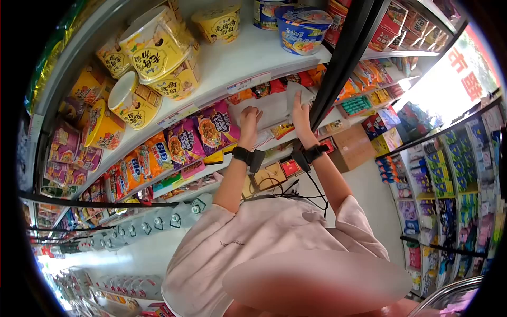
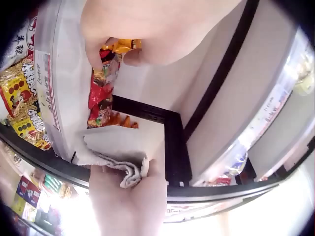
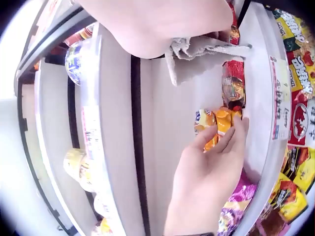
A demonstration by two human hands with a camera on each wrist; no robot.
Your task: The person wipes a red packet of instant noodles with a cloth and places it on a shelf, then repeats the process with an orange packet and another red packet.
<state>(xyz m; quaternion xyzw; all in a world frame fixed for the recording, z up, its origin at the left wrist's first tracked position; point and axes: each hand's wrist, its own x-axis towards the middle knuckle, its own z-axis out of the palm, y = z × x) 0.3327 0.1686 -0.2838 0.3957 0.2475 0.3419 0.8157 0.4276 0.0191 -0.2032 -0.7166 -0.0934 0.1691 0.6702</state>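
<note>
Over the shelf below the noodle tubs, my left hand [image 1: 250, 122] has its fingers curled at an orange packet [image 3: 224, 120], thumb on one side and fingertips on the other. In the left wrist view the same packet [image 2: 125, 45] shows between thumb and fingers. My right hand [image 1: 301, 120] grips a folded grey-white cloth [image 2: 115, 152], which bunches between thumb and fingers and spreads over the shelf. Between the two hands, red packets [image 2: 101, 93] stand along the shelf's front lip. The right wrist view shows the cloth [image 3: 197, 56] hanging from under my right hand [image 3: 162, 24].
Purple noodle bags [image 1: 214, 127] stand left of the hands on the same shelf. Yellow noodle tubs [image 1: 158, 53] and a blue tub [image 1: 303, 31] are on the shelf above. A black upright post [image 1: 346, 58] is close by my right hand. A cardboard box [image 1: 355, 148] stands lower right.
</note>
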